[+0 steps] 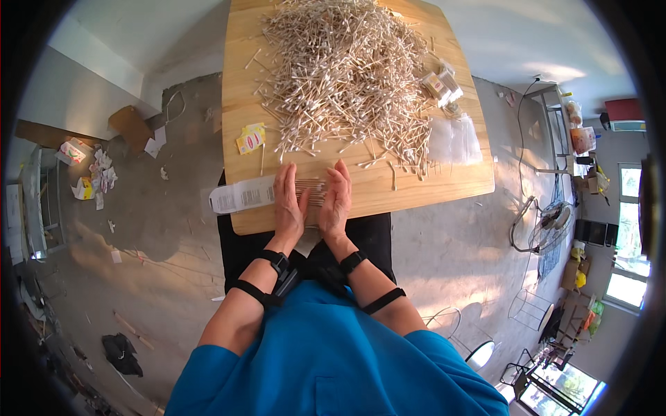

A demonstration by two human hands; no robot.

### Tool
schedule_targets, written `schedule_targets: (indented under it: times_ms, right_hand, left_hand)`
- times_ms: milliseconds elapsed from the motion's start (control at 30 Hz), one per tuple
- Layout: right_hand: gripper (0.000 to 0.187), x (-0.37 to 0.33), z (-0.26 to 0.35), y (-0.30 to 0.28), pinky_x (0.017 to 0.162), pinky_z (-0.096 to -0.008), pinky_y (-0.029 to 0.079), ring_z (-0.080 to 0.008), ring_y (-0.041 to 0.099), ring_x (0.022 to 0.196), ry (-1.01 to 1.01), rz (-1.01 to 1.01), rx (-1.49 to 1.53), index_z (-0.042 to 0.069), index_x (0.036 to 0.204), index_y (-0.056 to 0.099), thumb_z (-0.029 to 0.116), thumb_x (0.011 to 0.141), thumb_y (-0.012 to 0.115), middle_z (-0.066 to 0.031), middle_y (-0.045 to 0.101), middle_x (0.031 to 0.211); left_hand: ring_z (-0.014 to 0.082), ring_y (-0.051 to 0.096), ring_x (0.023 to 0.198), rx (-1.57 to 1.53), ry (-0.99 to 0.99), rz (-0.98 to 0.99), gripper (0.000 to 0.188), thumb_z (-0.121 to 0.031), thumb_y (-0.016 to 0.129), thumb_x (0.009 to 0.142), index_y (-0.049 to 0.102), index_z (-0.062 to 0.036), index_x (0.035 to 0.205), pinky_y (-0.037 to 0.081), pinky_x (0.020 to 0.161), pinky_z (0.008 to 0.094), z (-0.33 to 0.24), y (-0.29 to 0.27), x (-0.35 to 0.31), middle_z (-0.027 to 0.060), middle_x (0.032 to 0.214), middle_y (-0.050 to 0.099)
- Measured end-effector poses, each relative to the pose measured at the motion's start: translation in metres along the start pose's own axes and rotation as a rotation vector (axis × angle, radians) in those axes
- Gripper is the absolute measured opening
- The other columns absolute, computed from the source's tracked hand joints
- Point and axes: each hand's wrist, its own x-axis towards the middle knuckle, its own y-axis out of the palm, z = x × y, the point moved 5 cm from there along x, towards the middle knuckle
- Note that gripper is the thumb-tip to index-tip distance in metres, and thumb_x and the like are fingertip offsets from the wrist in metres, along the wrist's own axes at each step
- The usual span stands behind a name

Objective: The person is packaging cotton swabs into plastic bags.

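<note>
Near the table's front edge, a row of cotton swabs lies between my two hands. My left hand presses on its left side, fingers pointing away from me. On the right side my right hand closes in the same way, so the swabs are held between the two palms. Just left of my left hand is a clear flat plastic package with small print, partly past the table edge. Beyond my hands rises a large heap of loose cotton swabs.
The wooden table bears a yellow and white printed card at left. At right are clear plastic bags and small filled packs. A standing fan and a stool are on the floor to the right.
</note>
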Motion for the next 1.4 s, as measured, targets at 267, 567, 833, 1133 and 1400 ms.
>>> schedule_targets:
  times_ms: [267, 567, 833, 1133, 1400]
  right_hand:
    - [0.028, -0.008, 0.0, 0.004, 0.114, -0.0384, 0.036, -0.0319, 0.045, 0.137, -0.037, -0.04, 0.006, 0.0, 0.123, 0.058, -0.003, 0.099, 0.045, -0.0181, 0.048, 0.146]
    - [0.033, -0.008, 0.008, 0.021, 0.112, -0.0388, 0.038, -0.0353, 0.047, 0.135, -0.009, 0.014, 0.028, 0.001, 0.12, 0.058, -0.01, 0.093, 0.043, -0.02, 0.047, 0.146]
    - [0.029, -0.002, 0.007, 0.017, 0.112, -0.0384, 0.038, -0.0318, 0.048, 0.134, -0.022, -0.025, 0.105, 0.0, 0.121, 0.058, -0.006, 0.099, 0.041, -0.0186, 0.051, 0.143]
    - [0.026, -0.005, -0.019, 0.01, 0.115, -0.0372, 0.034, -0.0267, 0.043, 0.138, 0.121, -0.071, 0.434, -0.001, 0.123, 0.056, -0.002, 0.102, 0.041, -0.0161, 0.042, 0.151]
    - [0.024, -0.011, -0.003, 0.021, 0.117, -0.0352, 0.031, -0.0257, 0.039, 0.141, 0.07, -0.005, 0.293, -0.001, 0.125, 0.055, 0.001, 0.105, 0.041, -0.0163, 0.04, 0.152]
  left_hand:
    - [0.0405, 0.045, 0.132, -0.087, 0.0, -0.022, 0.044, -0.009, 0.048, 0.102, 0.043, 0.0005, 0.144, 0.037, 0.11, 0.0464, 0.016, 0.0, -0.001, 0.0226, 0.144, 0.047]
    - [0.0388, 0.047, 0.132, -0.005, -0.043, 0.049, 0.041, -0.016, 0.04, 0.106, 0.045, -0.0003, 0.143, 0.038, 0.11, 0.0453, 0.011, 0.0, -0.001, 0.0213, 0.142, 0.049]
    - [0.0363, 0.048, 0.131, -0.234, -0.065, -0.05, 0.041, -0.018, 0.036, 0.108, 0.044, 0.0002, 0.143, 0.037, 0.111, 0.0427, 0.003, -0.002, 0.008, 0.0203, 0.141, 0.051]
    - [0.0324, 0.048, 0.133, -0.357, -0.151, -0.074, 0.042, -0.022, 0.033, 0.109, 0.044, -0.0007, 0.144, 0.037, 0.111, 0.0409, 0.01, -0.011, 0.007, 0.0175, 0.142, 0.052]
    - [0.0317, 0.049, 0.133, -0.326, -0.155, -0.055, 0.041, -0.022, 0.034, 0.11, 0.044, -0.0011, 0.143, 0.037, 0.111, 0.0395, 0.006, -0.007, 0.006, 0.0176, 0.141, 0.052]
